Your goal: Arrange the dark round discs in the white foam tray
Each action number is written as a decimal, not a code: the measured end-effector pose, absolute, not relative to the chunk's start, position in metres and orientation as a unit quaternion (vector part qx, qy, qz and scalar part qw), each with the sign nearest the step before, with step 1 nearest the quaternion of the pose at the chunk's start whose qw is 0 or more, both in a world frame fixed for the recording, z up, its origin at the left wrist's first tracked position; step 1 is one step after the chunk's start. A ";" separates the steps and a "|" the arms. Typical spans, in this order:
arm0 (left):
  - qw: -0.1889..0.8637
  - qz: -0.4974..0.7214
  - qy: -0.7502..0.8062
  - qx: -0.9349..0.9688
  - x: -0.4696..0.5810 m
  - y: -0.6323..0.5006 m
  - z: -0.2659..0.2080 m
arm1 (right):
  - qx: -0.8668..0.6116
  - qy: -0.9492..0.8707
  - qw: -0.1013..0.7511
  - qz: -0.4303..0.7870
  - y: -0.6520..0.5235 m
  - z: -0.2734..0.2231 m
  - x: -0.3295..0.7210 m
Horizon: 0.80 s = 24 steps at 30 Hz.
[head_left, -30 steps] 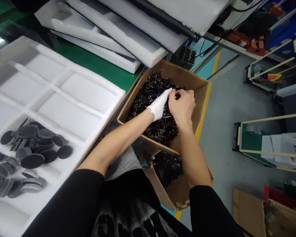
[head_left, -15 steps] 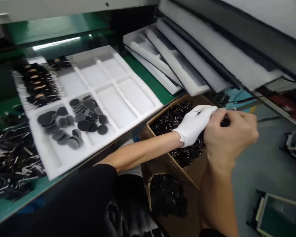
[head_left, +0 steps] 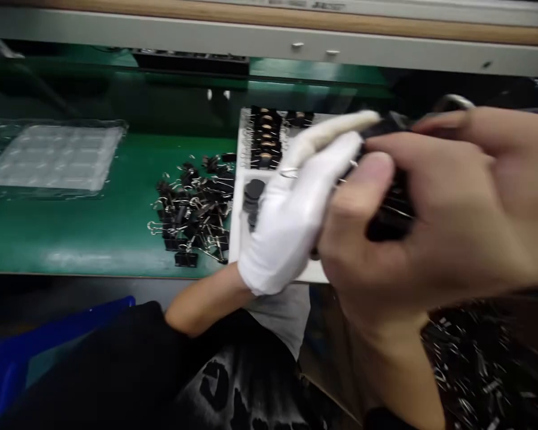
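The bare right hand (head_left: 434,221) curls its fingers (head_left: 367,179) around a bunch of black binder clips (head_left: 392,209), gripping it close to the camera. The white-gloved left hand (head_left: 291,215) pinches the same bunch from nine o'clock, fingertips touching the clips. The bunch is dark, blurred, with thin wire handles sticking out. At nine o'clock lies a loose clip pile (head_left: 192,209) on the green mat (head_left: 72,233); behind the hands sits a white foam tray (head_left: 251,143).
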<state>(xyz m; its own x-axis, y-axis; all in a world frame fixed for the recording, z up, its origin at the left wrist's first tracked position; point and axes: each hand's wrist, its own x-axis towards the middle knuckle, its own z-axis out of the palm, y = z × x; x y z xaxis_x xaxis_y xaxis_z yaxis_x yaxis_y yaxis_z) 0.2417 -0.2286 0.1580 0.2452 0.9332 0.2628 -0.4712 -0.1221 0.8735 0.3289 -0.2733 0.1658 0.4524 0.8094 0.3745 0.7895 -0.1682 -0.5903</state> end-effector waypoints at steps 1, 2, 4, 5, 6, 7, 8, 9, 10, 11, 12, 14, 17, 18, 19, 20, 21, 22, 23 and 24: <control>0.582 0.597 0.263 0.485 0.224 -0.217 0.157 | -0.720 -0.578 0.384 -0.017 -0.252 0.164 0.313; 0.552 0.617 0.293 0.478 0.208 -0.205 0.155 | -0.673 -0.628 0.390 -0.038 -0.232 0.162 0.297; 0.514 0.633 0.344 0.466 0.179 -0.179 0.149 | -0.605 -0.682 0.409 -0.031 -0.194 0.153 0.268; 0.504 0.632 0.361 0.466 0.165 -0.167 0.143 | -0.582 -0.693 0.426 -0.010 -0.177 0.146 0.256; 0.497 0.627 0.373 0.471 0.153 -0.154 0.136 | -0.564 -0.695 0.446 0.013 -0.162 0.137 0.244; 0.490 0.616 0.384 0.483 0.140 -0.142 0.126 | -0.550 -0.695 0.461 0.039 -0.151 0.125 0.235; 0.484 0.597 0.396 0.503 0.128 -0.131 0.115 | -0.543 -0.690 0.474 0.064 -0.141 0.112 0.227; 0.469 0.576 0.409 0.529 0.117 -0.122 0.104 | -0.544 -0.683 0.479 0.089 -0.135 0.097 0.222; 0.447 0.554 0.422 0.562 0.106 -0.113 0.093 | -0.548 -0.677 0.478 0.113 -0.130 0.081 0.219; 0.422 0.527 0.428 0.600 0.096 -0.106 0.083 | -0.550 -0.673 0.477 0.131 -0.128 0.066 0.217; 0.397 0.498 0.428 0.641 0.086 -0.100 0.074 | -0.545 -0.672 0.480 0.143 -0.127 0.051 0.216; 0.356 0.437 0.414 0.715 0.067 -0.091 0.063 | -0.514 -0.683 0.497 0.151 -0.127 0.028 0.218; 0.309 0.371 0.394 0.782 0.044 -0.083 0.057 | -0.457 -0.705 0.518 0.160 -0.129 0.014 0.223; 0.294 0.360 0.389 0.795 0.038 -0.082 0.057 | -0.449 -0.708 0.518 0.170 -0.129 0.013 0.224; 0.279 0.350 0.382 0.809 0.032 -0.082 0.057 | -0.447 -0.707 0.517 0.182 -0.128 0.014 0.226; 0.266 0.342 0.372 0.821 0.027 -0.082 0.057 | -0.449 -0.702 0.517 0.195 -0.128 0.015 0.226; 0.255 0.335 0.363 0.831 0.023 -0.082 0.057 | -0.453 -0.695 0.518 0.208 -0.127 0.015 0.227; 0.247 0.326 0.354 0.841 0.020 -0.083 0.057 | -0.458 -0.688 0.520 0.217 -0.126 0.016 0.228; 0.242 0.318 0.348 0.848 0.017 -0.083 0.056 | -0.460 -0.682 0.522 0.223 -0.125 0.016 0.229; 0.240 0.312 0.344 0.852 0.014 -0.083 0.054 | -0.460 -0.679 0.525 0.227 -0.125 0.017 0.230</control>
<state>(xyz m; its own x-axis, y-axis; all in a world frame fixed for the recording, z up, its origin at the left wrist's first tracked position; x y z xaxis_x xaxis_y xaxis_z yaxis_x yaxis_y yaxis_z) 0.0145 -0.0831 0.0542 0.5681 0.7367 0.3669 0.4372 -0.6479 0.6238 0.2299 -0.1251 0.0168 -0.0248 0.8637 0.5034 0.3858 0.4729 -0.7922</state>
